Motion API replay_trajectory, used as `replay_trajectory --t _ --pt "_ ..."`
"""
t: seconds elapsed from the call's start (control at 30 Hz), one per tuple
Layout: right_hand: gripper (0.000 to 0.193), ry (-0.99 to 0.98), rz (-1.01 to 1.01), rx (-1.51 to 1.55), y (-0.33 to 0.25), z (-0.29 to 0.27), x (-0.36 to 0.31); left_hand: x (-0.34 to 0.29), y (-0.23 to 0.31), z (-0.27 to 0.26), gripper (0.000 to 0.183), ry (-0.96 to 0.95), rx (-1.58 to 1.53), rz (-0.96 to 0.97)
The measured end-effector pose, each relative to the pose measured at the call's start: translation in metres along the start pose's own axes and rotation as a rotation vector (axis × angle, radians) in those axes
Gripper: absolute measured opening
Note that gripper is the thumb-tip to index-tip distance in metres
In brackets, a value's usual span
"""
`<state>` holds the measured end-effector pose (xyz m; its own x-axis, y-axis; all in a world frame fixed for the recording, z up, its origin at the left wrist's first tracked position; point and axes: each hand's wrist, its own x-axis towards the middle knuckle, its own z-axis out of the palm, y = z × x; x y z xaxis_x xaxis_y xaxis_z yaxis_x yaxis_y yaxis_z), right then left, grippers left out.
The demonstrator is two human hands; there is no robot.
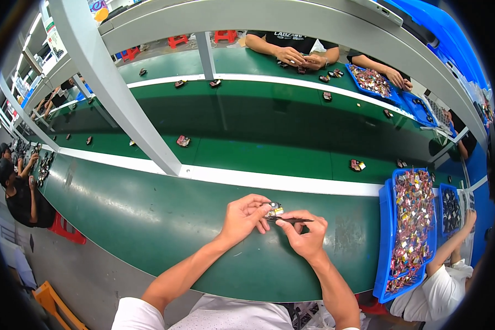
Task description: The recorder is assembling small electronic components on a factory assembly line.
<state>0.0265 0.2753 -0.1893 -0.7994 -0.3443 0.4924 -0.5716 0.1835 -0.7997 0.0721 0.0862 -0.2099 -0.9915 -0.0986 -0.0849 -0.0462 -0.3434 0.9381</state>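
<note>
Over the near green worktop, my left hand (244, 221) is closed on a small electronic assembly (277, 211) with a dark casing and yellow and whitish parts. The fingers cover part of it. My right hand (307, 235) pinches a thin black tool (298, 220), slim like tweezers. One end of this tool lies against the lower side of the assembly, and the other points out to the right. Exactly how the tool meets the assembly is too small to tell.
A blue bin (386, 231) heaped with small wired parts stands right of my hands, beside a co-worker's arm (451, 242). Beyond a white rail (280, 182) runs a green conveyor belt (258, 157) carrying scattered assemblies. A grey metal post (121, 93) rises at left. People sit opposite.
</note>
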Motion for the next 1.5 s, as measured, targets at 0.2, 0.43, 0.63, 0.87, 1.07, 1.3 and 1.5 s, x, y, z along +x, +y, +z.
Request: replay_trajectory --t 0.2,0.43,0.63,0.87,1.07,1.3,1.5 --pt "0.015 -0.010 -0.040 -0.005 0.001 0.000 0.000 0.000 -0.001 -0.001 0.023 -0.012 0.014 0.007" --pt "0.014 -0.003 -0.102 0.010 0.000 0.001 0.000 0.000 0.002 -0.004 0.023 -0.039 0.018 -0.026" --pt "0.013 0.008 -0.113 0.010 -0.001 0.000 -0.001 0.001 0.007 -0.001 0.023 -0.091 0.047 -0.022" --pt "0.014 0.008 -0.208 0.002 -0.002 0.008 0.000 -0.001 0.002 0.004 0.022 -0.007 0.113 -0.009" --pt "0.015 0.013 -0.309 -0.037 0.003 0.012 -0.002 0.000 -0.004 0.006 0.017 0.047 0.182 0.019" --pt "0.017 0.169 -0.193 -0.049 0.005 0.006 0.002 0.068 0.018 -0.022 0.016 0.265 0.285 0.082" --pt "0.019 0.210 -0.185 -0.020 0.013 0.009 0.000 0.130 0.057 -0.108 0.019 0.684 1.315 0.308"
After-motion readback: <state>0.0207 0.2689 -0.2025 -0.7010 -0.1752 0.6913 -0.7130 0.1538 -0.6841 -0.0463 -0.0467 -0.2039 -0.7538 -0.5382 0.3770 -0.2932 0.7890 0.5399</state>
